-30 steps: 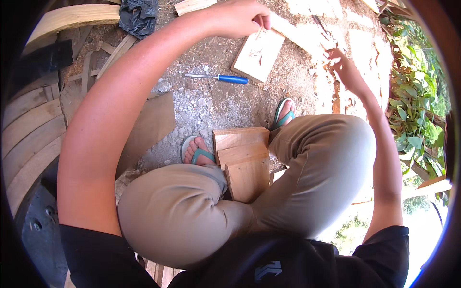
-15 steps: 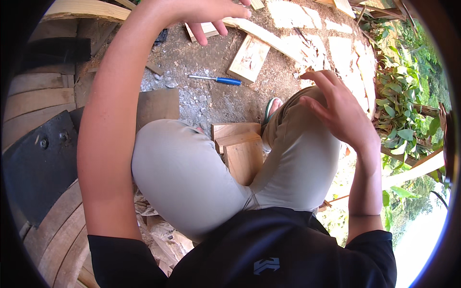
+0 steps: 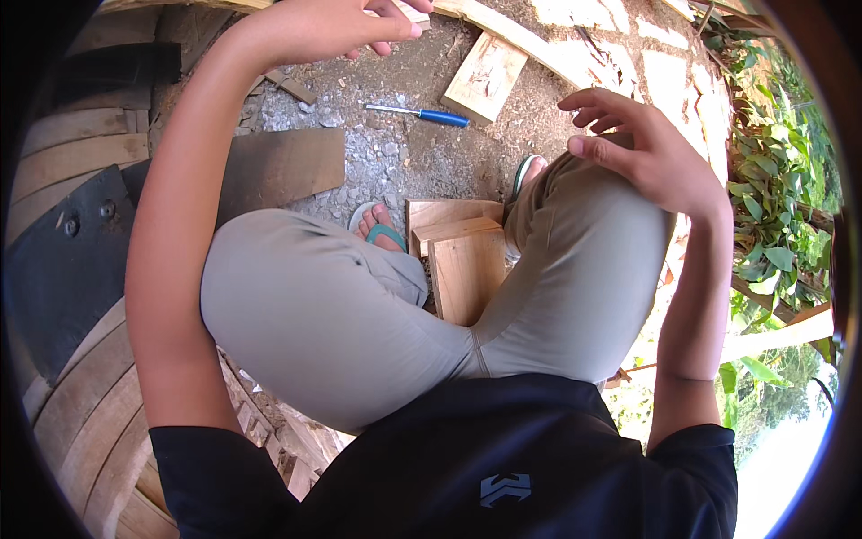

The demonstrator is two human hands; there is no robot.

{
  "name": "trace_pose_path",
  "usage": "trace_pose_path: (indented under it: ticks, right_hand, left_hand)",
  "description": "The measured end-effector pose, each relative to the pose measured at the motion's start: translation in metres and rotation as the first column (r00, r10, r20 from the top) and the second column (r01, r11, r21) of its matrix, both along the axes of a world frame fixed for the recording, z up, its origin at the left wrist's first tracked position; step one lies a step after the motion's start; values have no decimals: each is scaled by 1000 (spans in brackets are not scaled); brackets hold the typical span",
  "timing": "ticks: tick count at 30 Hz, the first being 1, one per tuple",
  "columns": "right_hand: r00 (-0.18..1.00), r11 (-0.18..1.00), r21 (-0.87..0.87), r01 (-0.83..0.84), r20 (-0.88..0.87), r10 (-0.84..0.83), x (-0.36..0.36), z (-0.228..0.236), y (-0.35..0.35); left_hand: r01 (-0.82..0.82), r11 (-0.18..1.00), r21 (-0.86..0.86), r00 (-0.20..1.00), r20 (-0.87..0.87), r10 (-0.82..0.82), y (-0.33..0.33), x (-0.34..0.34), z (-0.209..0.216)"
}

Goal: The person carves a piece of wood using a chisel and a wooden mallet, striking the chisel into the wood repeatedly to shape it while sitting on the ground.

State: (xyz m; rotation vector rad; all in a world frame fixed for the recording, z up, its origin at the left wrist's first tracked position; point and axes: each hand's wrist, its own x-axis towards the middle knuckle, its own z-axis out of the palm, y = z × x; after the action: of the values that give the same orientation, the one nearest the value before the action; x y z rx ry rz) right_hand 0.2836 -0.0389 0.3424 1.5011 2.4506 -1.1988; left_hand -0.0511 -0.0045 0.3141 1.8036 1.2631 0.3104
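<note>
My left hand (image 3: 337,29) is stretched out at the top edge, its fingers apart and partly cut off by the frame. I see nothing held in it; a pale piece of wood lies just beyond its fingertips. Over my right knee hovers or rests my right hand (image 3: 651,153), fingers loosely spread and empty; whether it touches the trousers I cannot tell. On the ground between the hands lies a chisel (image 3: 443,118) with a blue handle and a metal shaft. Beside it is a flat wooden block (image 3: 487,76). Between my legs, wooden boards (image 3: 469,274) lean together.
A dark brown board (image 3: 283,166) lies on gravel left of my feet. Further left are a black rubber-like sheet (image 3: 67,260) with bolts and curved wooden slats (image 3: 103,440). A long plank (image 3: 516,38) crosses the far ground. Green plants (image 3: 777,198) grow at the right.
My view has shifted, and my left foot now shows. The left hand has moved slightly left and up; the right hand has moved a little right and stays over the knee.
</note>
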Motion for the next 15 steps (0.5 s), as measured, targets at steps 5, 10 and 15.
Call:
trace_pose_path:
  ticks: [5, 10, 15]
  right_hand:
    - [998, 997, -32, -63, 6, 63, 18, -93, 123]
    - [959, 976, 190, -105, 281, 48, 41, -269, 240]
    - [987, 985, 173, -7, 159, -21, 33, -357, 293]
  left_hand:
    - [121, 991, -51, 978, -163, -128, 46, -5, -73]
    - [-120, 968, -219, 993, -20, 118, 70, 21, -131]
    - [-140, 963, -232, 988, -88, 123, 66, 23, -193]
